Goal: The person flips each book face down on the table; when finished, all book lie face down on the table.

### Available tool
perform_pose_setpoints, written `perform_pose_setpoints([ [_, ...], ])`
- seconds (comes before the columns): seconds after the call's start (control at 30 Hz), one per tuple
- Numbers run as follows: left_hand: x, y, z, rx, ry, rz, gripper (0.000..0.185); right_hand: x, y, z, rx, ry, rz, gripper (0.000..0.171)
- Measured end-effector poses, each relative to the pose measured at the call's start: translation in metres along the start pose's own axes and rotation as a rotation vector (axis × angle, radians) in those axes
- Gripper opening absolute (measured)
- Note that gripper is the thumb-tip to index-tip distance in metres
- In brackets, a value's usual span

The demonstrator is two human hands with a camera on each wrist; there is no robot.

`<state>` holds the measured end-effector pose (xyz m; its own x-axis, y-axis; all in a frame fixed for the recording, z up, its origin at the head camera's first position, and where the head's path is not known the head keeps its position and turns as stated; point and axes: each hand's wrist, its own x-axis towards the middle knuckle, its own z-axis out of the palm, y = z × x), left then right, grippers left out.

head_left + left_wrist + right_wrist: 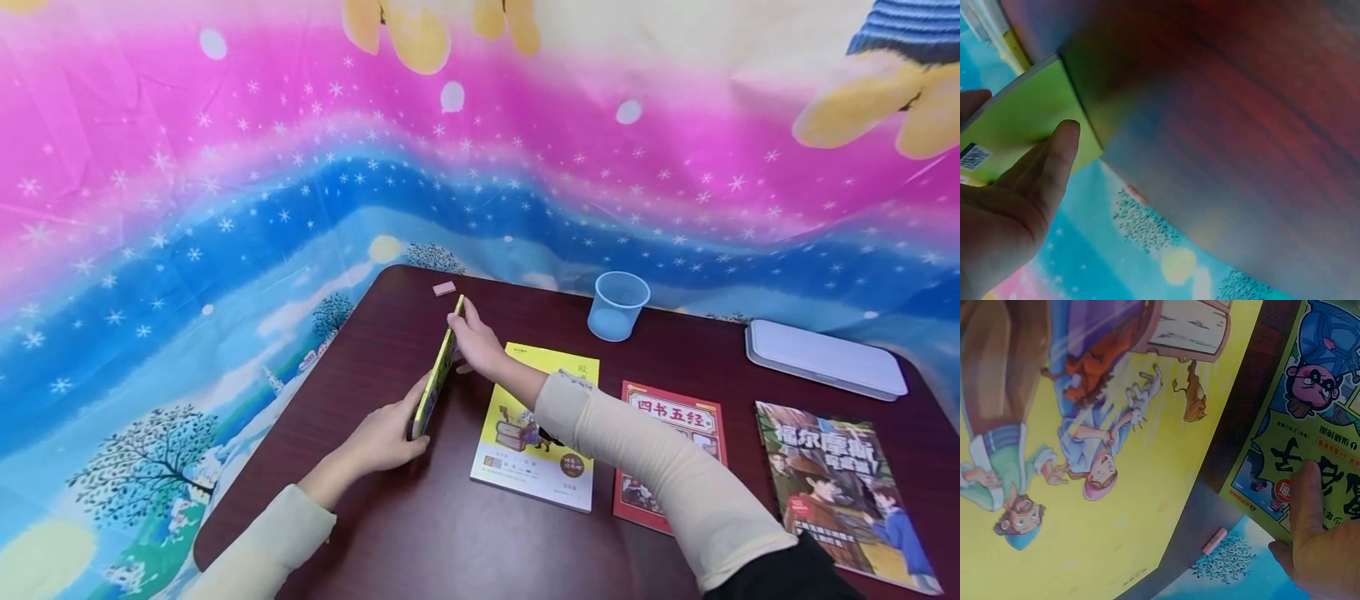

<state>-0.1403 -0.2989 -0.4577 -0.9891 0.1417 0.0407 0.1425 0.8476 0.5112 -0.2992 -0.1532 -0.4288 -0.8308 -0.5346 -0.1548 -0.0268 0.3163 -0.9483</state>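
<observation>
Both hands hold a thin green book (437,375), turned on its edge so that mostly its spine side shows in the head view. My left hand (386,433) grips its near end, with a plain green back cover (1029,106) in the left wrist view. At the far end, my right hand (478,340) pinches it. A cartoon front cover (1313,422) with Chinese lettering shows beside the right thumb in the right wrist view. Just right of it, a yellow illustrated book (525,454) lies flat, partly covered by the right forearm.
A red book (637,500) and a dark illustrated book (840,500) lie to the right. Along the back of the dark table (337,400) are a pink eraser (444,288), a translucent blue cup (618,310) and a white case (825,358). A patterned cloth (225,208) hangs behind.
</observation>
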Motion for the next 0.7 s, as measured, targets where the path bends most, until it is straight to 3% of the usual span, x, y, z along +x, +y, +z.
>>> perform_pose_setpoints([
  [0.2,0.003,-0.008,0.006,-0.028,-0.093,0.046,0.105,-0.001,0.003,-0.004,0.07,0.062,-0.024,0.058],
  [0.33,0.003,-0.01,0.005,-0.01,-0.088,0.064,0.103,-0.002,0.005,-0.006,0.083,0.08,-0.03,0.055],
  [0.7,-0.001,-0.019,-0.001,0.119,-0.09,0.016,0.086,-0.005,0.013,-0.013,0.078,0.105,-0.01,0.048],
])
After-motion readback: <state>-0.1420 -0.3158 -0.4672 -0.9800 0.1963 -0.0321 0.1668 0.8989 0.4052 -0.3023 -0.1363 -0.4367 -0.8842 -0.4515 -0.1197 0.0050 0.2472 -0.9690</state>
